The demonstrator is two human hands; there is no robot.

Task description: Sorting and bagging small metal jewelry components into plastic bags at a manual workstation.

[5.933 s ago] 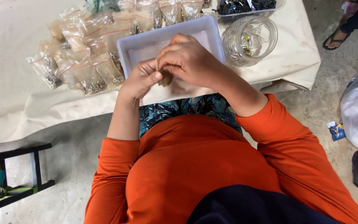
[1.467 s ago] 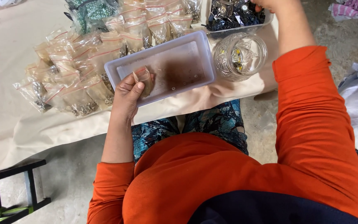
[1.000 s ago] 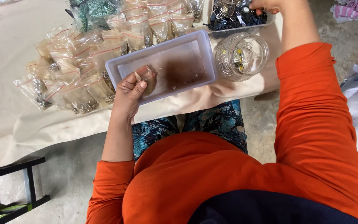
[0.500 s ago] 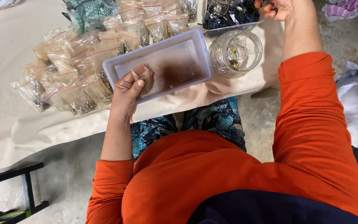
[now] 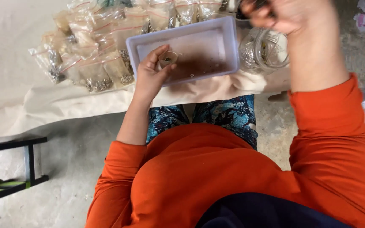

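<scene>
Nearest the camera, the person's orange long-sleeved top fills the bottom of the view, with a blue patterned cloth [image 5: 216, 118] showing on the lap just beyond it. At about eight o'clock, down on the grey floor, sits a dark metal stool frame [image 5: 17, 169].

Up from there, the left hand [image 5: 151, 76] rests at the near-left corner of the shallow white rectangular plastic tray [image 5: 229, 46], fingers curled around a small clear plastic pouch [image 5: 167, 57] pinched against the thumb. The pouch sits right over the tray's rim, with something small and dark inside it, too tiny to make out.

The tray lies on the cream cloth-covered table [image 5: 13, 84]. At ten o'clock from the hand, a heap of small clear zip pouches with red seal lines [image 5: 93, 50] spreads toward the far edge, touching the tray's left side.

At two o'clock, just beside the tray's right end, stands a clear cut-glass jar [image 5: 262, 50]. Above it, the right hand [image 5: 292, 14] is raised and blurred, fingers clenched around something dark at the top edge; what it is cannot be told.
</scene>
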